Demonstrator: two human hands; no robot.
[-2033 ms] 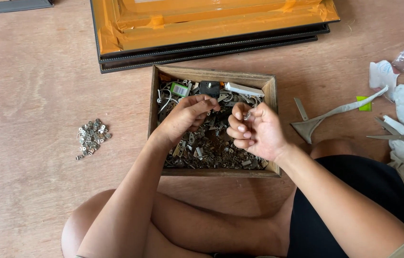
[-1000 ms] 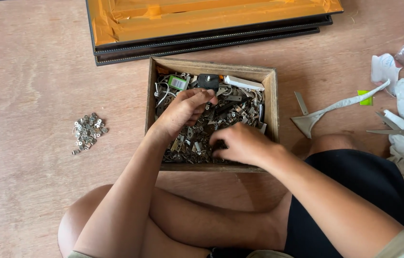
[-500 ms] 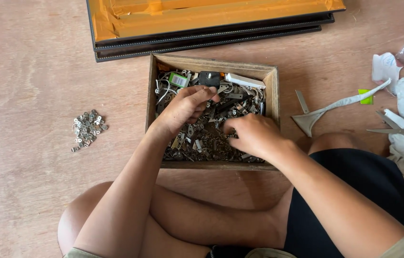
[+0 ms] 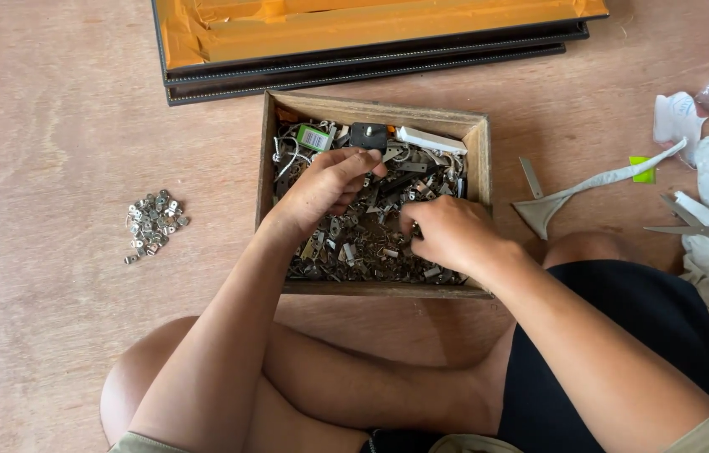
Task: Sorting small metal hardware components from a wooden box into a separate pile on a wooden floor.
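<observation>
floor: bare brown plywood sheet, person sitting cross-legged on it.
box (image 4: 479, 172): shallow wooden tray at the middle of the sheet, full of small metal fittings (image 4: 354, 243), dull grey and tangled.
left hand (image 4: 325, 186): fingers curled down into the fittings, grip cannot be told.
right hand (image 4: 448, 232): fingers bent, pinching among pieces near the front edge.
sorting well: probably lift single pieces, not clumps.
pile (image 4: 153, 223): small plates, left of the box.
scissors (image 4: 707, 225): right edge.

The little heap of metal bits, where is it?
The heap of small metal pieces lies on the wooden floor, left of the wooden box, apart from it.
</observation>
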